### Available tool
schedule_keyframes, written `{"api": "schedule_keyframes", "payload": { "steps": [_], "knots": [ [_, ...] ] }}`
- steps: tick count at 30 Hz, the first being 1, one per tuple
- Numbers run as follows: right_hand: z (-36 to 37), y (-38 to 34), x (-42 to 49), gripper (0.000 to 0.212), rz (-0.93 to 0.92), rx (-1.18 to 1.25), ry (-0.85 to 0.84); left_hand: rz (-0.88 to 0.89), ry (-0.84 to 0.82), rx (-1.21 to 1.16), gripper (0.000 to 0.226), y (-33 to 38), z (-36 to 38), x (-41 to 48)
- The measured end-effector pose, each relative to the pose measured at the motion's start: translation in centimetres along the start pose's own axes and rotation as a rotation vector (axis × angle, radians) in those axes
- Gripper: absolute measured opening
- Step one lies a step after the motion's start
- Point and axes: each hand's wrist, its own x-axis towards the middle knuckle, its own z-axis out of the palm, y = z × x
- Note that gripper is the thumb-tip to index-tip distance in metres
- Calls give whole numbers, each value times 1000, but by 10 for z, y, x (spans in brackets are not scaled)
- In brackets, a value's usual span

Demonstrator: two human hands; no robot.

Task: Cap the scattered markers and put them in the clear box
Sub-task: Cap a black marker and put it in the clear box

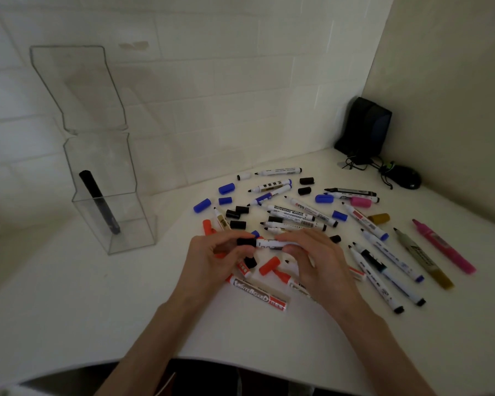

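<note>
Both hands hold one white marker (269, 243) level above the pile. My left hand (212, 261) pinches its black cap (245, 242) at the marker's left end. My right hand (315, 261) grips the barrel. Several uncapped markers (297, 215) and loose blue, black and red caps (227, 188) lie scattered on the white table (69, 295). The clear box (103, 195) stands at the left with its lid up, and one capped black marker (99, 201) leans inside it.
A black speaker (365, 127) with tangled cables and a black mouse (406, 176) sit in the far right corner. Tiled walls close the back and right. The table's curved front edge runs just below my forearms.
</note>
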Motion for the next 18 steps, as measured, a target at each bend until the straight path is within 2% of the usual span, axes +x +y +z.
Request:
{"api": "schedule_keyframes", "payload": {
  "steps": [6,7,9,13,15,18],
  "knots": [
    [-1,1,1,28,44,104,21,22,-28,132,30,-2,-4,6],
    [-2,1,2,29,33,121,33,30,-35,86,34,1,-4,10],
    [-1,-4,3,29,-14,129,18,-26,-62,-212,45,10,0,21],
    [7,-12,1,24,-122,110,-31,-380,-162,-811,77,29,9,34],
    [10,-11,1,24,-147,64,-15,-426,-205,-902,77,30,13,34],
    [14,-10,-2,32,-175,-24,41,-403,-173,-884,74,26,20,33]
  ]
}}
